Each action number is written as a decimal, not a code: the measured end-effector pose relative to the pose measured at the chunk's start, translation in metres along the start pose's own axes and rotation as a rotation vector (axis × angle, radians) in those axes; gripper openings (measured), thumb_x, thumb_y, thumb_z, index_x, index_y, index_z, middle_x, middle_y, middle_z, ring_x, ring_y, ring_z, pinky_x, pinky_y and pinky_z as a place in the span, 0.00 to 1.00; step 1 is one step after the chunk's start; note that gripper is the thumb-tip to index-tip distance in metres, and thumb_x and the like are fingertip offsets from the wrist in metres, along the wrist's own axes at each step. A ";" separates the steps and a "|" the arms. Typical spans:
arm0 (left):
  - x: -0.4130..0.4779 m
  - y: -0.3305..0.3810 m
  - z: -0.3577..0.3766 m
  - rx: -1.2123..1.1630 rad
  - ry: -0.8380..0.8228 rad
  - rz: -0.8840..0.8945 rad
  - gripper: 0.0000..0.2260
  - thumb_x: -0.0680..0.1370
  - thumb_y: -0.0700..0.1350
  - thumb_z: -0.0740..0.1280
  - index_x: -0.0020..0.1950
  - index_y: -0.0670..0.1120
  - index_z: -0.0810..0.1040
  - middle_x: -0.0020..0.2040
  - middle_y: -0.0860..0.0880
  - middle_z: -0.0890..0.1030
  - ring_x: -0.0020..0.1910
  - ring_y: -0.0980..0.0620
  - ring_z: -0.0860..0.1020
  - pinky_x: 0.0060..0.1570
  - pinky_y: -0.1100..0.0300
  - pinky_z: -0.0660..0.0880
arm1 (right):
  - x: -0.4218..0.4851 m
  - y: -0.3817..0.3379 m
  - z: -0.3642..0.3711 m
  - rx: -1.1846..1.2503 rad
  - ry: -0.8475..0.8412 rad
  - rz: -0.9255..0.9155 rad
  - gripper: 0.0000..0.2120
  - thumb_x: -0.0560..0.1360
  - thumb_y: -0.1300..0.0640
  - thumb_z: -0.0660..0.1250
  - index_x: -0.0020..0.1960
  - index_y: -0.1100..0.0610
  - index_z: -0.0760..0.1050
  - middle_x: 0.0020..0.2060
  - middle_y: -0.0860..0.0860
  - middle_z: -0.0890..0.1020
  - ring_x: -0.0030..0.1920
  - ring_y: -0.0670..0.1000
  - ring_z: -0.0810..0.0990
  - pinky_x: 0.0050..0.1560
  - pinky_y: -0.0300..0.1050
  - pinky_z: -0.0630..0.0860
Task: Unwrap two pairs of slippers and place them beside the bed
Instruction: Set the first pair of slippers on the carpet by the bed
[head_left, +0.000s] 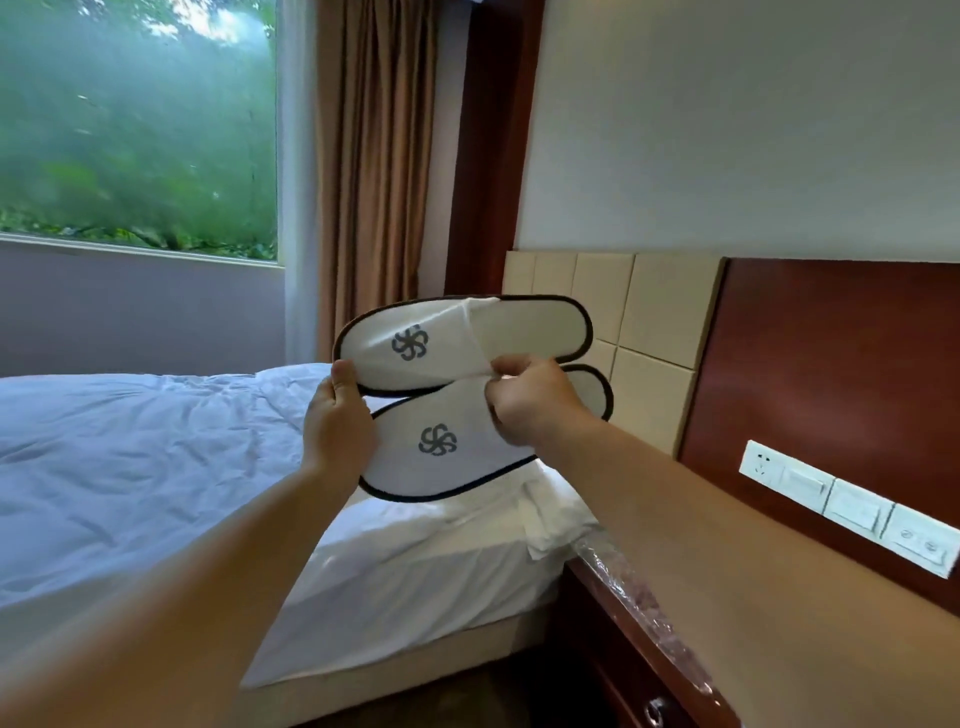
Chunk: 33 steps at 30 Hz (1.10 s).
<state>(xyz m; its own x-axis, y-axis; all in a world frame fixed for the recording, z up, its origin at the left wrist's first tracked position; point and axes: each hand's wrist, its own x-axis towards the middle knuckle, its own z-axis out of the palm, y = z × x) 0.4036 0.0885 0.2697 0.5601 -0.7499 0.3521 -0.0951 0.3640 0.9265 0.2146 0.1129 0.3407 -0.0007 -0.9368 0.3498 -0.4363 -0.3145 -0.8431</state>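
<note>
Two bare forearms fill the foreground, both reaching forward and up from the bottom corners and closing in on each other. Low on the right, beneath the right arm, a strip of crinkled clear plastic wrap (641, 597) lies along the front edge of the dark wooden bedside tabletop (618, 629).

Out at arm's length, the left hand (337, 431) stands upright, thumb pressed on the dark rim at the toe end and fingers tucked out of sight behind. That grip is clamped on the pair of slippers (467, 395). The right hand (530, 400) comes in knuckles-up, thumb and fingertips pinched tight on white fabric where the two slippers overlap; which of the two it has hold of, I can't tell.

The pair is up in the air over the near corner of the bed (156, 457) at its head end, toes left, heels right. The lower slipper (441, 467) sits in front, and the upper slipper (452, 332) is partly tucked behind it. Both are white with dark trim and a grey pinwheel logo.

Beyond, there is rumpled white bedding, and a folded white cloth (545, 525) lies at that same corner. Then comes the beige padded headboard (654, 312) and a red-brown wall panel (831, 364) carrying a white switch plate (852, 509). Farthest back are the brown curtain (374, 156) and a window (135, 124) full of green.
</note>
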 end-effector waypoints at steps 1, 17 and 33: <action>0.001 -0.005 -0.010 -0.018 -0.005 -0.039 0.23 0.82 0.61 0.50 0.45 0.47 0.77 0.34 0.51 0.74 0.37 0.48 0.73 0.36 0.55 0.70 | 0.001 0.001 0.010 0.036 -0.017 -0.001 0.08 0.70 0.59 0.67 0.48 0.54 0.82 0.47 0.52 0.85 0.51 0.57 0.82 0.58 0.55 0.79; 0.003 -0.128 -0.075 0.545 -0.460 -0.697 0.11 0.79 0.54 0.67 0.58 0.50 0.76 0.53 0.48 0.82 0.42 0.51 0.83 0.38 0.58 0.80 | 0.040 0.134 0.106 -0.218 -0.368 -0.098 0.08 0.72 0.59 0.65 0.44 0.53 0.83 0.40 0.49 0.84 0.45 0.53 0.81 0.47 0.45 0.79; -0.005 -0.281 -0.078 1.381 -1.084 0.315 0.34 0.64 0.69 0.72 0.67 0.58 0.75 0.79 0.53 0.59 0.78 0.50 0.51 0.74 0.45 0.48 | 0.044 0.297 0.249 -0.594 -1.103 -0.176 0.08 0.74 0.59 0.64 0.44 0.52 0.82 0.39 0.49 0.80 0.41 0.51 0.78 0.33 0.40 0.71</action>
<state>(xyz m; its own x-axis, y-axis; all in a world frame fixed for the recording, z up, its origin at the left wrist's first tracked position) 0.4912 0.0334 -0.0024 -0.2994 -0.9502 -0.0862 -0.9540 0.2969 0.0407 0.3089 -0.0595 0.0043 0.7219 -0.6089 -0.3287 -0.6900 -0.5983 -0.4073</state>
